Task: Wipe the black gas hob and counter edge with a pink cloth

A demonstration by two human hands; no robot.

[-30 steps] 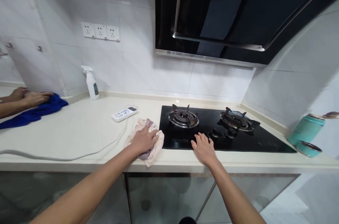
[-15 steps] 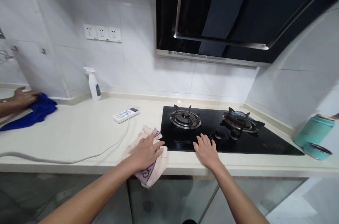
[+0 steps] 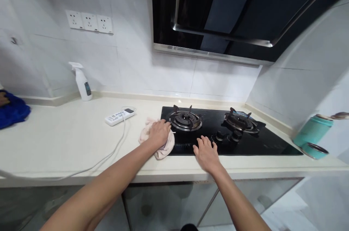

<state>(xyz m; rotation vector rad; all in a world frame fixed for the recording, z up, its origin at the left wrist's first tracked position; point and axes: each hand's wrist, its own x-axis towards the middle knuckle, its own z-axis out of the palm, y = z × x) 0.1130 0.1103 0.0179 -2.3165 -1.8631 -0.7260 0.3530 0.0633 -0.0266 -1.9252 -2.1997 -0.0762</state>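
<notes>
Pale cloth point(image 3: 165, 151) under the left hand point(image 3: 159, 133), across the bench point(image 3: 68, 136) and stove point(image 3: 212, 120) edge. The left fingers lie over it; whether they pinch it cannot be told. Flat, even pressure should serve best. The right hand point(image 3: 206, 154) rests at the stove's front, fingers spread. Nearby obstacles: 1 burner point(image 3: 185, 119), 2 knobs point(image 3: 220, 136); leftward, a white corded device point(image 3: 118, 117) and spray bottle point(image 3: 84, 87).

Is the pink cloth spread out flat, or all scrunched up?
Scrunched up: the cloth shows folds and rumpled edges around the left hand, which rests on it beside the stove's left burner.
</notes>
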